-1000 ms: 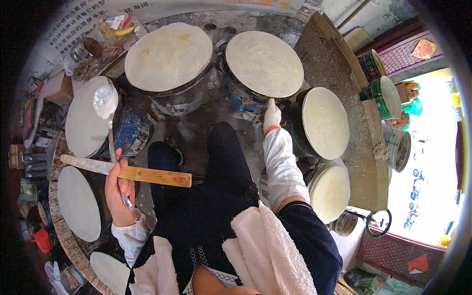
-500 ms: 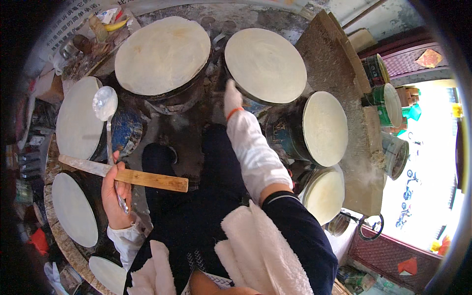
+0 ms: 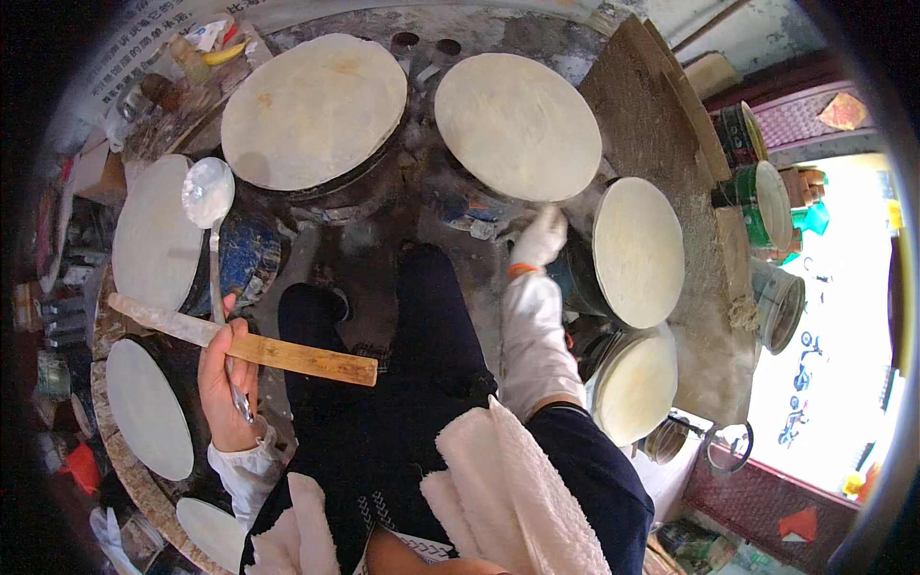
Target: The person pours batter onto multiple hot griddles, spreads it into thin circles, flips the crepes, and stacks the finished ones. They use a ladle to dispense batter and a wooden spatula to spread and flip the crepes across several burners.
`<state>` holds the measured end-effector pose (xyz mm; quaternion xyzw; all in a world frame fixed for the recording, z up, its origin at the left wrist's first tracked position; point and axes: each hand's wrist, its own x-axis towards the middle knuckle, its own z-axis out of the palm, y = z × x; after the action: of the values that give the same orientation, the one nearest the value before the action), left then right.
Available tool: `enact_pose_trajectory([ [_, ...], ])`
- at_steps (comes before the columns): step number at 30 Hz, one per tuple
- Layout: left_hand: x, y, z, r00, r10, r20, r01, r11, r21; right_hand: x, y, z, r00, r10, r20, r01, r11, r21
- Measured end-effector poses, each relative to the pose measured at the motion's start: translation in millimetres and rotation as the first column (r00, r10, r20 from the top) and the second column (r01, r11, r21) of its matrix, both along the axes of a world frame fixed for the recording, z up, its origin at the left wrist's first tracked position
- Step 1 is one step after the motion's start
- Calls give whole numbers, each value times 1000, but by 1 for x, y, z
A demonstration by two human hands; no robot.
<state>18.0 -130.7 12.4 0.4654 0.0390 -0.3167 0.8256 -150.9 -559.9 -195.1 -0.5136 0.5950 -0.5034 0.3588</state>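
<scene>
My left hand grips a long metal ladle and a flat wooden stick crossing it. The ladle's bowl, coated with white batter, is raised by the left griddle. My right hand, in a white glove with an orange band, has curled fingers just below the upper right griddle, beside the right griddle; what they hold, if anything, is unclear. Pale, thin round sheets cover these griddles and others at upper left, lower left and lower right, set on drum stoves around my legs.
A cardboard board stands behind the right griddles, with cans beyond it near a bright doorway. A cluttered ledge is at upper left. A round metal hoop sticks out at lower right. My legs occupy the middle.
My right hand went up and left to between the upper griddles, then came back right and down to beside the right griddle. My left hand keeps hold of the ladle and stick.
</scene>
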Motion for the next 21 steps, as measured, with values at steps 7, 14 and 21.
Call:
enact_pose_trajectory([
  [7, -12, -21, 11, 995, -96, -5, 96, 995, 6, -77, -119, -61, 936, 312, -164, -233, 896, 377],
  [14, -26, -20, 7, 995, -98, 8, 98, 995, 8, 8, 12, -27, 944, 307, -125, -277, 937, 212],
  [21, -38, -47, 0, 966, -257, 7, 255, 963, 90, 34, 125, 34, 401, 773, 493, -912, 285, 295],
])
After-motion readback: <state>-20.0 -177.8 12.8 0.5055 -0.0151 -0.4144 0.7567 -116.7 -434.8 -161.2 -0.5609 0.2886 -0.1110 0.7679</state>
